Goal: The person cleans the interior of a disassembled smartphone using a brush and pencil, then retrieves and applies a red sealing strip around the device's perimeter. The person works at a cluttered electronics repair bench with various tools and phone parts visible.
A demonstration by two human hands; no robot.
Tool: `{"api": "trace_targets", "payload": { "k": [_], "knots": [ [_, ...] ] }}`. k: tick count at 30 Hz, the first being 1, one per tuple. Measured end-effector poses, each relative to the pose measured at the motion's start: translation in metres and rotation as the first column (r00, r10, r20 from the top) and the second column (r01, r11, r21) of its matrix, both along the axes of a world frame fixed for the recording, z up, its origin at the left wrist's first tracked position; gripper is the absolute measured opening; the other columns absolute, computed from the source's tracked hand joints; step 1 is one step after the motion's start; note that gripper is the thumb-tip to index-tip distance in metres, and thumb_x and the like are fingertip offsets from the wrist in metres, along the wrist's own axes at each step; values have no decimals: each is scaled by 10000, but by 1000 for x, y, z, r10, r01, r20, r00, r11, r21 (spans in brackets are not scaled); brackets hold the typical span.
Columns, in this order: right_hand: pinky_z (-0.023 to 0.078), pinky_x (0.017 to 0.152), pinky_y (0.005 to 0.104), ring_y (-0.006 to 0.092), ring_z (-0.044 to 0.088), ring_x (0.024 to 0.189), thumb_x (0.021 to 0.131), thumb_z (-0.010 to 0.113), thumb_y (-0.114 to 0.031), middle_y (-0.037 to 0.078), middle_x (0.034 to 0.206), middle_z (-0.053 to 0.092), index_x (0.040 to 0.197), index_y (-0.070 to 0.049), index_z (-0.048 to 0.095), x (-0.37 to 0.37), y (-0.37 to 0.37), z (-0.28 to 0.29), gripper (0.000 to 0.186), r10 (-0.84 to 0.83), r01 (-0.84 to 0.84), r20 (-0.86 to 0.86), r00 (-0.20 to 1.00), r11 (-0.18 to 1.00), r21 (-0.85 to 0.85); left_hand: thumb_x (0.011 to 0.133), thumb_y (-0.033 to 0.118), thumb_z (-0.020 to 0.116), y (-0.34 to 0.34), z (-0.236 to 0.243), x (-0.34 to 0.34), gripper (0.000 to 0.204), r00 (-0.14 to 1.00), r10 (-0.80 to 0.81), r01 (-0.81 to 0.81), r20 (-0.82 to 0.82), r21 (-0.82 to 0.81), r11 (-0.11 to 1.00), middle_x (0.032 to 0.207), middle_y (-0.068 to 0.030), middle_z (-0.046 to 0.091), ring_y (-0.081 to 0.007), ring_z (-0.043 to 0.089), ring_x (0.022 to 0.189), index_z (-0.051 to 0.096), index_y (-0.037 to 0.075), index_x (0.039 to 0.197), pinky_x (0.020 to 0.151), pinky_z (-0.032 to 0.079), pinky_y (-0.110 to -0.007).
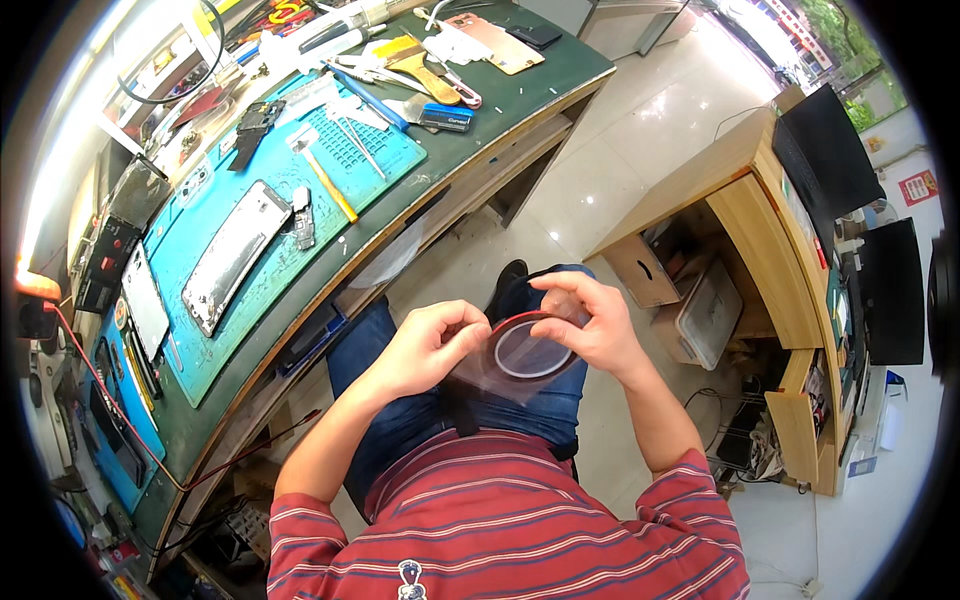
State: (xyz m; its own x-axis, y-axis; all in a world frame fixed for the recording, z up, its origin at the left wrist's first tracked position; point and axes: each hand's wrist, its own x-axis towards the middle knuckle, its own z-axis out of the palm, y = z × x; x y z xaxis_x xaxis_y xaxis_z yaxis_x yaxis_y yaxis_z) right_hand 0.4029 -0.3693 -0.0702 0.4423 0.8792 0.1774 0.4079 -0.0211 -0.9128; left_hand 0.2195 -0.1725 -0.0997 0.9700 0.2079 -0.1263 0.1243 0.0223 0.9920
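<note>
Above my lap I hold a roll of tape (528, 352) with a pale inner ring, a red edge and clear film around it. My right hand (600, 325) grips its right side, the thumb at the rim and the index finger arched above. Thumb and fingers of my left hand (432, 345) are closed in a pinch at the roll's left edge; the exact spot between the fingertips is hidden. To the left, a phone without its back (238, 255) lies on a blue-green work mat (300, 255), beside a small dark phone part (303, 217).
The dark green bench (520, 85) carries a brush (415, 68), a wooden-handled tool (328, 185), tweezers and several phone parts. A red cable (110, 400) runs over its near edge. At right stand a wooden desk (775, 260), a plastic bin (708, 315) and monitors (890, 290).
</note>
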Motion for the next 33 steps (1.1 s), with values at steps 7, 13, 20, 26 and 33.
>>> {"api": "trace_targets", "payload": {
  "k": [7, 13, 20, 26, 33],
  "knots": [
    [552, 735, 270, 135, 698, 834, 901, 872, -142, 51, 918, 740, 1251, -47, 736, -2, -5, -5, 388, 49, -55, 155, 987, 998, 38, 1122, 252, 622, -1, -9, 1, 237, 990, -9, -11, -138, -142, 990, 820, 64, 599, -24, 499, 701, 682, 37, 1041, 609, 416, -231],
    [471, 667, 195, 18, 591, 750, 1071, 712, -181, -31, 911, 709, 1228, -20, 734, 7, -2, -13, 226, -224, 219, -501, 836, 973, -69, 1169, 322, 508, 11, -27, -4, 377, 998, 57, -59, -16, -243, 968, 946, 5, 657, -71, 581, 826, 695, 3, 1240, 777, 509, -257],
    [480, 665, 206, 25, 589, 741, 1076, 706, -173, -16, 916, 713, 1333, 0, 691, 6, 8, -31, 311, -335, 344, -354, 873, 938, -38, 1163, 191, 485, -9, -33, -12, 319, 938, 265, -207, 224, -252, 945, 1118, -51, 649, -126, 625, 866, 622, -6, 1373, 801, 557, -301],
    [493, 667, 205, 28, 616, 749, 1052, 740, -191, 2, 940, 754, 1420, -3, 644, 17, 1, -45, 424, -105, 51, -727, 679, 994, -96, 808, -109, 754, 0, -5, -16, 382, 787, -64, -413, 614, 600, 685, 1076, -119, 692, -281, 687, 904, 748, 17, 1169, 785, 574, -373],
    [564, 924, 332, 182, 715, 1052, 1041, 738, -286, 72, 1115, 767, 1221, -12, 757, 20, 18, -11, 328, 61, -109, -173, 983, 954, -279, 887, 20, 769, 10, 22, -10, 66, 939, -101, -161, 330, 677, 718, 850, -113, 658, -310, 683, 812, 740, 22, 946, 713, 552, -400]
  ]
}}
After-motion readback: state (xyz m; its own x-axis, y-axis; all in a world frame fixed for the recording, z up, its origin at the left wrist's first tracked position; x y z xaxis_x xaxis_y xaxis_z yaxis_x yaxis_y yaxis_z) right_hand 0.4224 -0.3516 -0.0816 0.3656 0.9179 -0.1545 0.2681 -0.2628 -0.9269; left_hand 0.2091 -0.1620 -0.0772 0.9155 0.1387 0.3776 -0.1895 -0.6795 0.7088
